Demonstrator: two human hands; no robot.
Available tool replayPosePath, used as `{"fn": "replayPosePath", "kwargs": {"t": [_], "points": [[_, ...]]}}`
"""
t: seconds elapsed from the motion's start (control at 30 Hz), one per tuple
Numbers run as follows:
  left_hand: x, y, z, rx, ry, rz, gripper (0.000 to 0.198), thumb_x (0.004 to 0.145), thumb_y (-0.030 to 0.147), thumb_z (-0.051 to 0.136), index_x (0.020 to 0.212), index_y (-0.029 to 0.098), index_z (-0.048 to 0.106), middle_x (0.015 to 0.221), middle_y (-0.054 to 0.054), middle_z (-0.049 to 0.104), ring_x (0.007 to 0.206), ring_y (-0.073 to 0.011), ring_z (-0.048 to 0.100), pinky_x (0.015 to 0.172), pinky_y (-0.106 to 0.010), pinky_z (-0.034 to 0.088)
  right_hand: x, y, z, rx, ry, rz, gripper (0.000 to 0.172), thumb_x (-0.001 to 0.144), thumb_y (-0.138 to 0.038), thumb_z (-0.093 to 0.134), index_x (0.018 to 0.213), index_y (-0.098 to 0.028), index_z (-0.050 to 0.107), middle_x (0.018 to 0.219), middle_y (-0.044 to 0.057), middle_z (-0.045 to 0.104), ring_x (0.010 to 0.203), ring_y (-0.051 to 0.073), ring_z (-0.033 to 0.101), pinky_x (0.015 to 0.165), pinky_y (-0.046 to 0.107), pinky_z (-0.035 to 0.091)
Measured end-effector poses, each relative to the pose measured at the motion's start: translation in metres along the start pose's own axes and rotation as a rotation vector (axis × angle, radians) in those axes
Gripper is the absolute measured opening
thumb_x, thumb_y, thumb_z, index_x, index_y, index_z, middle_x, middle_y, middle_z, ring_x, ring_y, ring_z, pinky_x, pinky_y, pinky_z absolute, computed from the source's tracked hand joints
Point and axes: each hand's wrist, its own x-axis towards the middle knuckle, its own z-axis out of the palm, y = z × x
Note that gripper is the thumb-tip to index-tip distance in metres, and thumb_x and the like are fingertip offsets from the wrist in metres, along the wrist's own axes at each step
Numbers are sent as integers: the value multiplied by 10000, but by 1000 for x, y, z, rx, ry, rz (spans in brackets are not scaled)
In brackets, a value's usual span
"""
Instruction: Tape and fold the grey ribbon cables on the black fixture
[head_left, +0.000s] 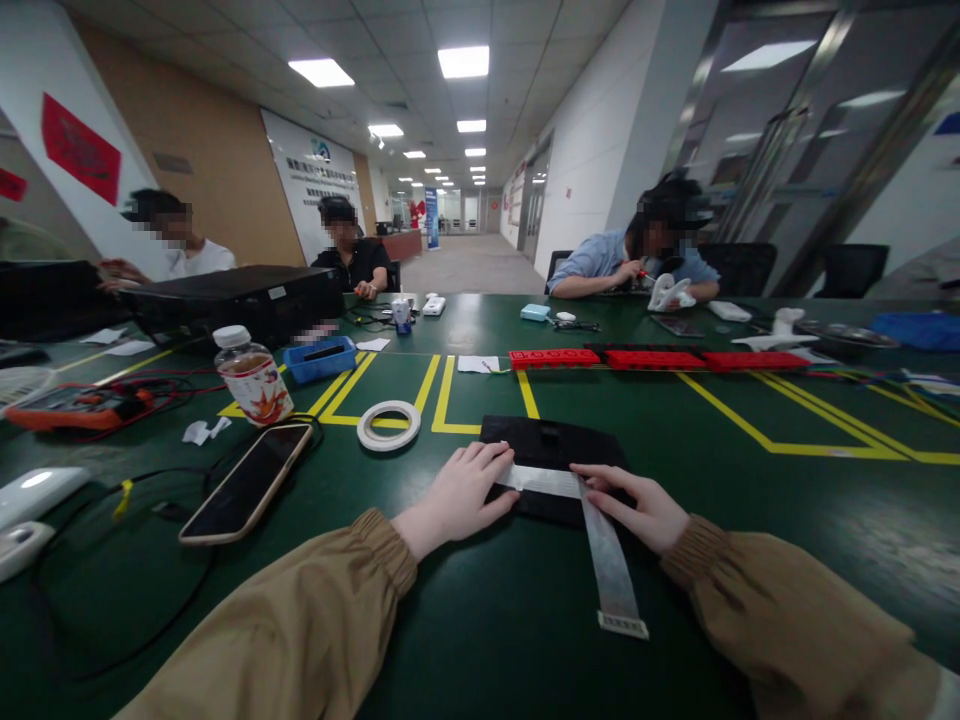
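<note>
A flat silvery ribbon cable [611,560] runs across a thin black panel [555,433] lying on the table. At its right end the ribbon bends toward me and ends in a white connector [623,625]. My left hand [461,498] rests at the panel's left side, its fingers stretched out and its thumb apart, with the tips touching the ribbon's left end. At the bend, the index finger and thumb of my right hand [637,503] close on the ribbon; its other fingers are partly hidden.
Left of the panel lie a roll of white tape [366,428], a phone [247,485], a drink bottle [253,385], a blue tray [319,362] and an orange multimeter [82,405]. Red strips [645,360] stretch across behind the panel. Several people sit across the table.
</note>
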Motion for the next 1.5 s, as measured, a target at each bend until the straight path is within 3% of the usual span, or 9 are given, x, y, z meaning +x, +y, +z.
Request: {"fn": "replayPosePath", "kwargs": {"t": [0.27,0.4,0.73,0.97,1.13,1.33,1.5], "points": [[-2,-1,0,-22,10,17,447,890,381,465,1293,190,433,1335,-93,462,1198,-247,418,969,-413,382,-1,7,-1,-28,-26,-62,403,826,-374,507,1173,-192,598,918,78,617,904,226,576,839,409,463],[-2,0,0,-26,19,-21,428,894,360,461,1282,181,433,1310,-93,476,1163,-244,444,953,-400,389,-3,6,-2,-58,-23,-122,395,828,-334,508,1181,-176,590,854,67,610,845,206,582,787,383,481],[-3,-6,-1,-280,105,-114,546,875,263,506,1379,207,301,1143,-59,606,1039,-211,538,923,-381,384,-17,-16,0,-324,67,-553,354,893,-183,408,1217,-190,550,847,60,635,741,153,564,674,306,450],[-4,-8,-2,-407,123,-116,506,871,227,511,1348,213,344,1034,-25,643,985,-188,571,923,-359,366,-27,-37,11,-293,74,-650,362,851,-135,447,1171,-225,591,775,41,629,693,153,551,663,319,429],[-6,-8,0,-391,129,-91,498,855,200,534,1325,227,372,980,1,653,920,-164,591,877,-321,379,-29,-36,13,-241,20,-613,385,844,-157,438,1206,-203,559,753,41,628,662,148,553,662,326,422],[-12,4,-3,-340,134,88,481,852,141,516,1306,240,393,1005,6,648,905,-132,585,861,-300,382,-20,-24,11,-69,57,-273,304,890,-275,452,1128,-166,605,790,52,629,698,145,573,683,298,460],[-14,20,-7,-312,48,191,466,880,145,456,1329,229,365,1040,-34,637,940,-150,581,859,-316,389,-13,-26,17,156,-15,-179,317,881,-347,481,1084,-149,623,858,71,610,715,152,571,651,296,483]]}}
